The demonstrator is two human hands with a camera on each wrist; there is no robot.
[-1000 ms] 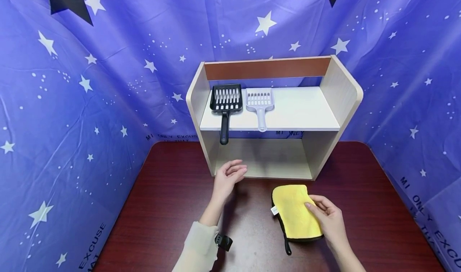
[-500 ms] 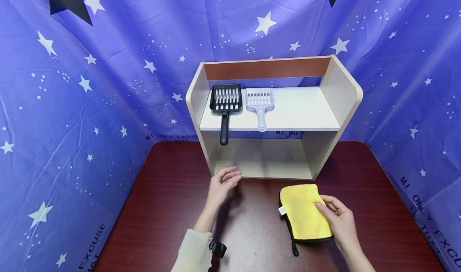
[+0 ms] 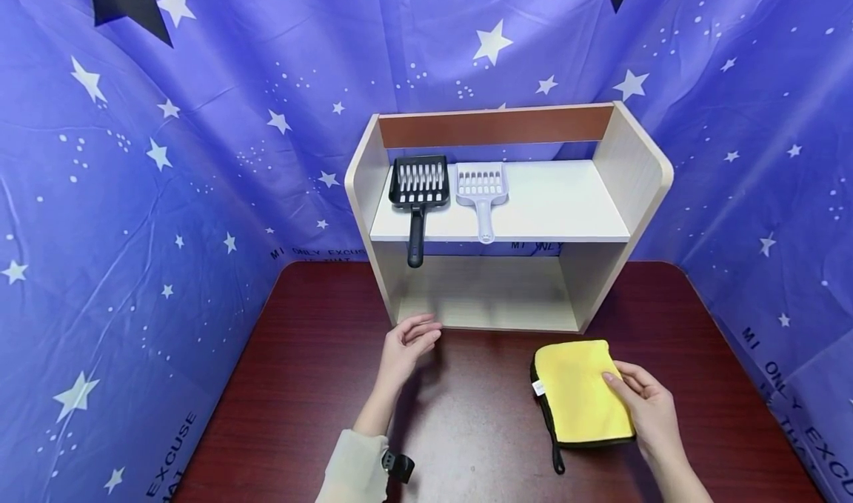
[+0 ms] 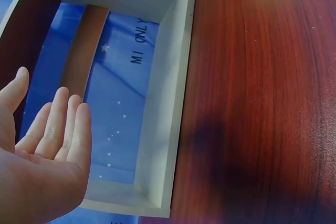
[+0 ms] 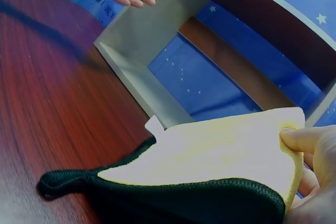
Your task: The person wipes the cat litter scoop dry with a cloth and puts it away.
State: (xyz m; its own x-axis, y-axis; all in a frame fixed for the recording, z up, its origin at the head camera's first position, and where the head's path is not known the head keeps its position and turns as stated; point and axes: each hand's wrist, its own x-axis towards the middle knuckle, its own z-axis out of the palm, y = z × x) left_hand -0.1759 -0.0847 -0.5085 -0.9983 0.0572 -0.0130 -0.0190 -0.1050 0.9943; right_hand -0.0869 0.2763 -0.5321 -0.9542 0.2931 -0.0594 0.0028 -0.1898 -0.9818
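Note:
My right hand (image 3: 653, 407) pinches the right edge of a folded yellow cloth (image 3: 580, 392), thumb on top and fingers beneath. The cloth has black edging, a small white tag and a black hanging loop; the right wrist view shows its dark underside (image 5: 184, 203). It is held over the table in front of the shelf's right end. My left hand (image 3: 403, 347) holds nothing and hovers near the shelf's lower left front corner. In the left wrist view its fingers (image 4: 55, 124) are relaxed and apart from the thumb.
A two-tier wooden shelf (image 3: 609, 288) stands at the back of the dark red table (image 3: 466, 429). On its white upper board lie a black slotted litter scoop (image 3: 416, 225) and a pale lilac one (image 3: 483, 218), handles toward me. Starry blue curtains (image 3: 200, 155) surround the table.
The right hand has carried the yellow cloth to the right, keeping its pinch. My left hand has drawn back slightly toward the front left. Both scoops stay where they were.

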